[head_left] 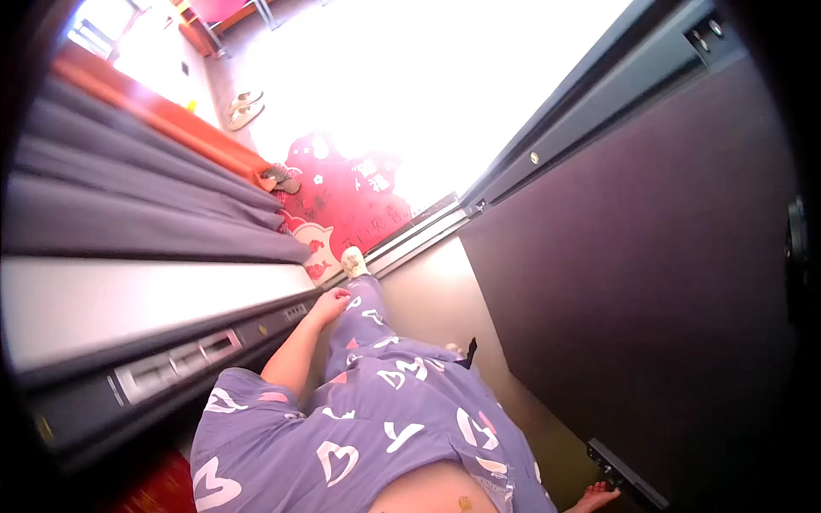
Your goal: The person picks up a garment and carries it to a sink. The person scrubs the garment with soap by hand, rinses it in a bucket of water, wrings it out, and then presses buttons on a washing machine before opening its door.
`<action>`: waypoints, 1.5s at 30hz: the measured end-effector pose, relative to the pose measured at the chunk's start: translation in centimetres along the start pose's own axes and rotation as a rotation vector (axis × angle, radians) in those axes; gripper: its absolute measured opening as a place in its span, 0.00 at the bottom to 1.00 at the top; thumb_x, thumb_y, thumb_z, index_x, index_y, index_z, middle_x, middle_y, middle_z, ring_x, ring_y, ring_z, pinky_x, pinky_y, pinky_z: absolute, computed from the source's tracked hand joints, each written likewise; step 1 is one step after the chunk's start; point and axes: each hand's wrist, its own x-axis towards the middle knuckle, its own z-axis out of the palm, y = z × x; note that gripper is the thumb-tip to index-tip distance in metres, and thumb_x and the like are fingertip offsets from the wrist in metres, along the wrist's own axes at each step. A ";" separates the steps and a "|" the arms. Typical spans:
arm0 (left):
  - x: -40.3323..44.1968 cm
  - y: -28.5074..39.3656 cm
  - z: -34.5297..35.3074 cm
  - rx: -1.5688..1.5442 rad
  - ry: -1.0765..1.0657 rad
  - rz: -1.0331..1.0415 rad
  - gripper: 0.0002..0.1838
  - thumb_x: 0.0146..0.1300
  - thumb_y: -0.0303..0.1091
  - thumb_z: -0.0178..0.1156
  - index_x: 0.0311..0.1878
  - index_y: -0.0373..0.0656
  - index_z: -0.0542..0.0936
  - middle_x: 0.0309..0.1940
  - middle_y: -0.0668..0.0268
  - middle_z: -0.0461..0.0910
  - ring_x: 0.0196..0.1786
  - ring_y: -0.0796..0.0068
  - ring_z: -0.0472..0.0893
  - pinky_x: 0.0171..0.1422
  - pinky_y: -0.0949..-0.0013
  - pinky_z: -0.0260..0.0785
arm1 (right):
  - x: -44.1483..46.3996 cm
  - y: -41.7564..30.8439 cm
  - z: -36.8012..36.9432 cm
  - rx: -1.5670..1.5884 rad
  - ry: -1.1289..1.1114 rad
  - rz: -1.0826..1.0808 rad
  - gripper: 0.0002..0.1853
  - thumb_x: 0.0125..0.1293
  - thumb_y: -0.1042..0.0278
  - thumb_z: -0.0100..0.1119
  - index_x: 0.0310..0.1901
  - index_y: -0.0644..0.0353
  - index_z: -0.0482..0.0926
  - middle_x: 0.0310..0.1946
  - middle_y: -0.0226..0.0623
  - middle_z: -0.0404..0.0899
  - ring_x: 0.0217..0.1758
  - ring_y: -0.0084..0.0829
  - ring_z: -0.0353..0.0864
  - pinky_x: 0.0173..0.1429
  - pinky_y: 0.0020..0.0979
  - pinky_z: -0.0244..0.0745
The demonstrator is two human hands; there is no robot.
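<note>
My left hand (334,301) hangs forward beside my leg, near the door frame (256,330) with its metal strike plate (180,366). Its fingers are loosely bent and nothing shows in them. At the bottom right, my right hand (598,496) has its fingers at the black door handle (629,479), seemingly hooked on it. That handle belongs to the dark door (633,248), which stands open to my right. One of my feet, in a light slipper (353,262), is at the threshold (419,243).
Past the threshold lies a red doormat (351,201) with printed characters. Dark shoes (282,180) sit at its left edge, and a pair of light shoes (246,110) stands farther in. A grey curtain (145,179) hangs on the left. Bright light washes out the floor beyond.
</note>
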 end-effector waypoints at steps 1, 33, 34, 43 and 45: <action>1.4 1.3 -2.2 -0.045 -0.024 -0.025 0.17 0.66 0.38 0.59 0.56 0.44 0.79 0.38 0.69 0.80 0.37 0.78 0.78 0.39 0.71 0.72 | -1.5 0.4 -1.0 -0.017 -0.022 0.054 0.30 0.50 0.31 0.55 0.49 0.43 0.76 0.45 0.36 0.74 0.44 0.39 0.72 0.46 0.45 0.65; 32.0 38.6 -21.6 0.255 -0.269 0.092 0.15 0.63 0.35 0.60 0.51 0.40 0.82 0.31 0.66 0.81 0.32 0.77 0.80 0.38 0.70 0.74 | -39.6 3.6 31.0 -0.143 -0.042 0.330 0.34 0.59 0.30 0.47 0.47 0.56 0.78 0.36 0.35 0.82 0.42 0.33 0.80 0.49 0.35 0.76; 33.5 38.7 -22.6 0.283 -0.269 0.103 0.15 0.63 0.35 0.61 0.51 0.39 0.81 0.29 0.67 0.79 0.30 0.77 0.79 0.36 0.69 0.73 | -41.3 3.8 31.4 -0.144 -0.031 0.326 0.33 0.59 0.30 0.47 0.47 0.55 0.78 0.36 0.35 0.82 0.42 0.33 0.80 0.49 0.36 0.76; 40.8 40.5 -38.9 0.324 -0.297 0.023 0.17 0.63 0.38 0.61 0.50 0.37 0.82 0.32 0.62 0.83 0.28 0.73 0.80 0.32 0.70 0.73 | -59.4 6.5 38.3 -0.149 -0.014 0.326 0.29 0.60 0.36 0.49 0.49 0.54 0.77 0.38 0.35 0.81 0.43 0.33 0.80 0.50 0.36 0.75; 42.9 40.4 -43.8 0.381 -0.249 0.027 0.17 0.62 0.38 0.61 0.50 0.37 0.82 0.32 0.62 0.83 0.28 0.73 0.80 0.31 0.70 0.73 | -62.8 6.8 41.1 -0.154 -0.051 0.327 0.29 0.60 0.37 0.49 0.49 0.54 0.77 0.38 0.35 0.81 0.43 0.33 0.80 0.50 0.36 0.75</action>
